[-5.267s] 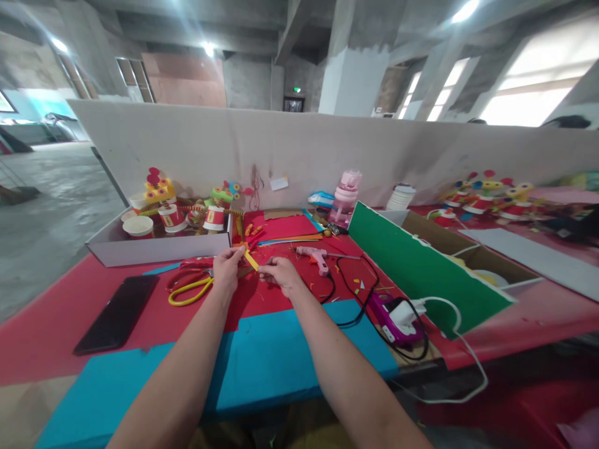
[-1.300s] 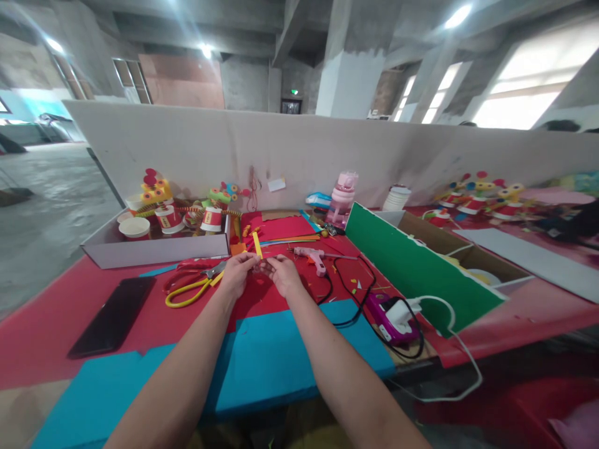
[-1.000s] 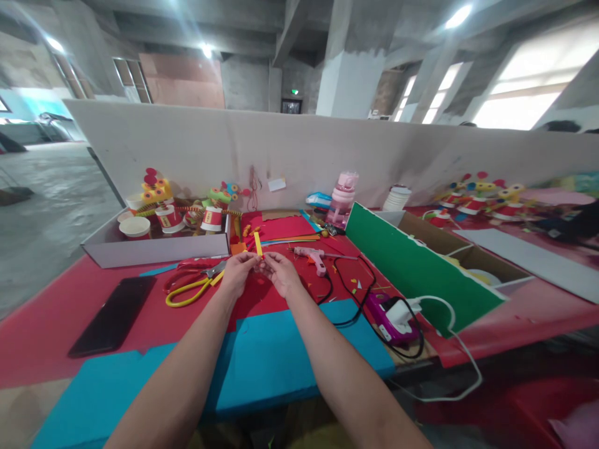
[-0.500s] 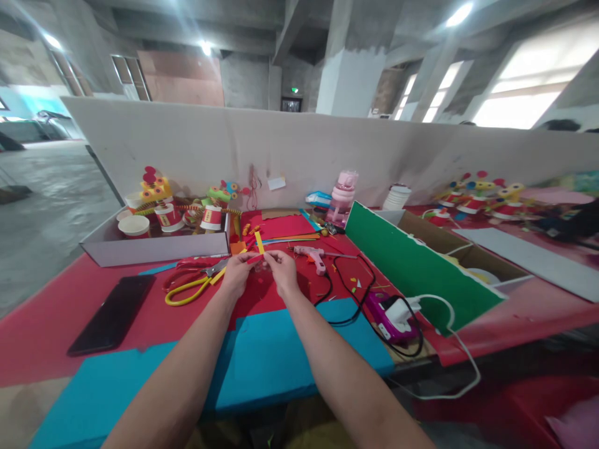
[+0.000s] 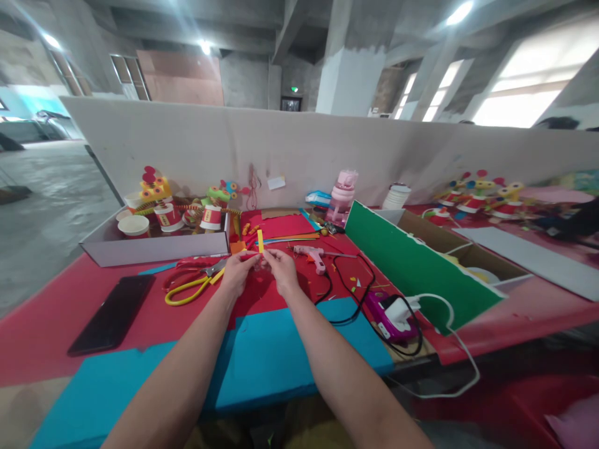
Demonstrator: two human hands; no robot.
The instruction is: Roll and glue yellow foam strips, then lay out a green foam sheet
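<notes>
My left hand [image 5: 237,272] and my right hand [image 5: 281,270] meet above the red table cover, fingertips nearly touching. A short yellow paper strip [image 5: 261,241] stands upright from between them, pinched by my right fingers. A red strip [image 5: 251,255] shows at the fingertips of my left hand, which are closed on it; its far end is hidden by the fingers. Left of my hands lie yellow-handled scissors [image 5: 188,293] and red-handled pliers [image 5: 187,268]. A pink glue gun [image 5: 314,257] rests just right of my right hand.
A white box [image 5: 154,249] with cup figures stands at the left, behind a black phone [image 5: 112,315]. Rightward are a green panel [image 5: 412,265], a purple power strip [image 5: 390,318] and loose cables. Blue board [image 5: 266,352] lies under my forearms.
The yellow strip has turned from a slant to nearly upright. Less of the red strip shows between my fingers, and both hands have shifted only slightly.
</notes>
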